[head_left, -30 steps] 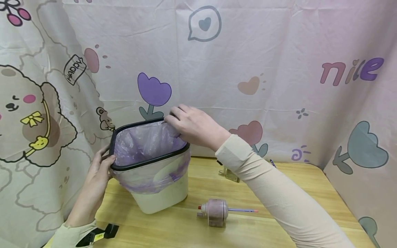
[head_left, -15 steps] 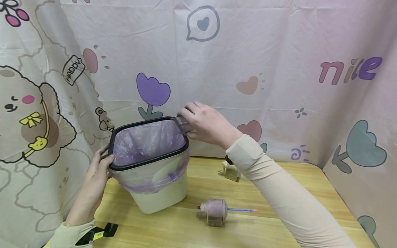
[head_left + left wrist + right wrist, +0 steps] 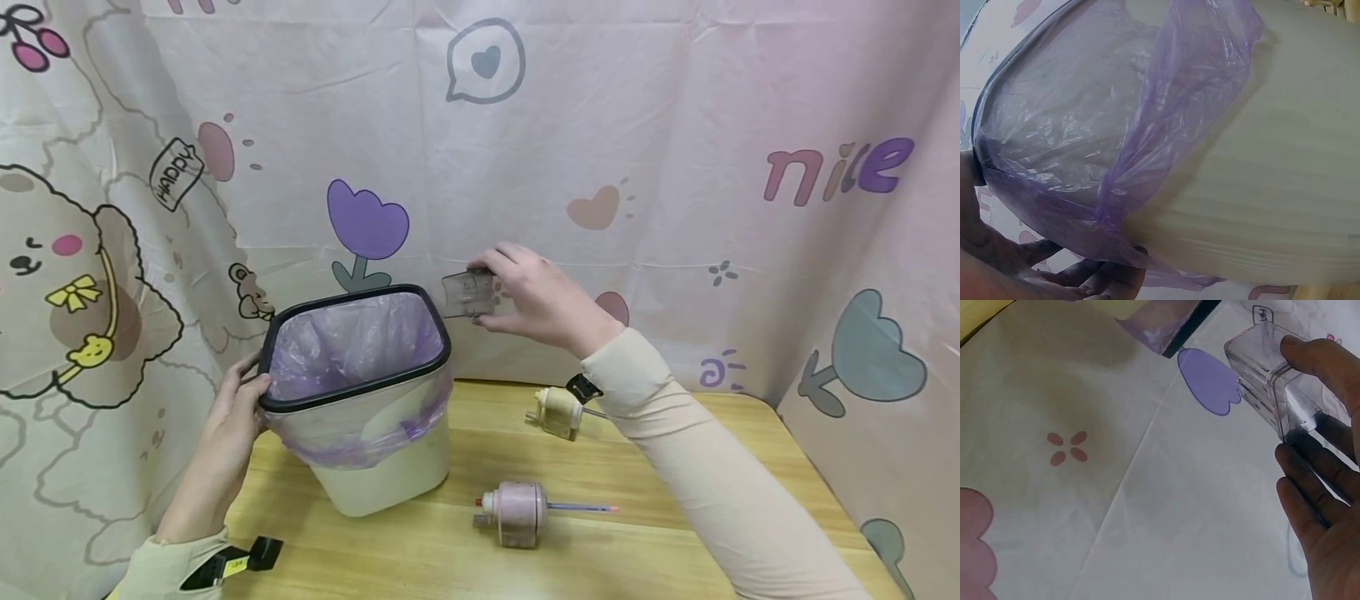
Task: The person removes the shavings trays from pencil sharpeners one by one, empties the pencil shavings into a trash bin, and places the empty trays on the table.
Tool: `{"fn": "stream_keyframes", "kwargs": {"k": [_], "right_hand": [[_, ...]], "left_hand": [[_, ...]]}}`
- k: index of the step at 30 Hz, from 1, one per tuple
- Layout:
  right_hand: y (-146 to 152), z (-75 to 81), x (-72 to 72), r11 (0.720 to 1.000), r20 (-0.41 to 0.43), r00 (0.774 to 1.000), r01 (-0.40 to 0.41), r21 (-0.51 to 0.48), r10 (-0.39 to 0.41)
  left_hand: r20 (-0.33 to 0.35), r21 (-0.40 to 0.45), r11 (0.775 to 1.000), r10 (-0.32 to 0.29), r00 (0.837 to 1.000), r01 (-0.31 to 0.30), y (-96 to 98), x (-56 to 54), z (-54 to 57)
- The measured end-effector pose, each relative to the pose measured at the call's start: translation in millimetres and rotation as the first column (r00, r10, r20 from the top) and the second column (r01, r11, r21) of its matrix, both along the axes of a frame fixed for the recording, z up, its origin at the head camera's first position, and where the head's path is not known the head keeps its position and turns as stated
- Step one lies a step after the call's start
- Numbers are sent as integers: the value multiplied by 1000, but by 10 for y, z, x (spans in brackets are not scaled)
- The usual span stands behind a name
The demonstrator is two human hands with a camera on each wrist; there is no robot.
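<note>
My left hand [image 3: 228,425] grips the left corner of a cream trash can [image 3: 390,485] at its black rim [image 3: 360,393]. The can is tilted and lined with a purple plastic bag [image 3: 1172,119] folded over the rim; in the left wrist view my fingers curl round its side. My right hand [image 3: 540,296] is raised just right of the can's rim. Between its thumb and fingers it pinches a clear plastic shavings drawer [image 3: 1275,378], which looks empty. On the table below stands a lavender crank pencil sharpener [image 3: 521,514] with a pencil [image 3: 581,507] in it.
A second, yellow pencil sharpener [image 3: 558,412] stands farther back, under my right wrist, with a pencil in it too. The wooden table [image 3: 637,558] ends at a printed curtain [image 3: 660,100] at the back and sides.
My right hand has moved right, out from over the can's opening, bringing the clear drawer into sight. My left hand and the can have stayed put.
</note>
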State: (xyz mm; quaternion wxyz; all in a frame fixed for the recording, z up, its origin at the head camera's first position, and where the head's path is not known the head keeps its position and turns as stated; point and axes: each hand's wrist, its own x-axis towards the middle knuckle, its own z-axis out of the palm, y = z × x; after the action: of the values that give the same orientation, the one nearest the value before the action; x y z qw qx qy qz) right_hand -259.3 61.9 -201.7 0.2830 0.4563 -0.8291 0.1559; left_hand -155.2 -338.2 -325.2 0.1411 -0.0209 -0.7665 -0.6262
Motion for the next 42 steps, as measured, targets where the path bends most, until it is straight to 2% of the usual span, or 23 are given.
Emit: {"fn": "stream_keyframes", "kwargs": {"k": [9, 25, 36, 42], "right_hand": [[256, -63, 21, 995, 114, 993, 18, -102, -6], [534, -299, 43, 985, 208, 977, 76, -153, -44], [679, -476, 53, 976, 260, 964, 115, -186, -64], [772, -557, 51, 971, 262, 963, 114, -211, -56]], "left_hand": [[3, 11, 1000, 3, 1000, -3, 4, 15, 12], [-21, 8, 1000, 9, 1000, -9, 28, 55, 30], [-48, -28, 999, 18, 999, -20, 43, 82, 27], [-66, -52, 998, 28, 997, -32, 48, 94, 27]]}}
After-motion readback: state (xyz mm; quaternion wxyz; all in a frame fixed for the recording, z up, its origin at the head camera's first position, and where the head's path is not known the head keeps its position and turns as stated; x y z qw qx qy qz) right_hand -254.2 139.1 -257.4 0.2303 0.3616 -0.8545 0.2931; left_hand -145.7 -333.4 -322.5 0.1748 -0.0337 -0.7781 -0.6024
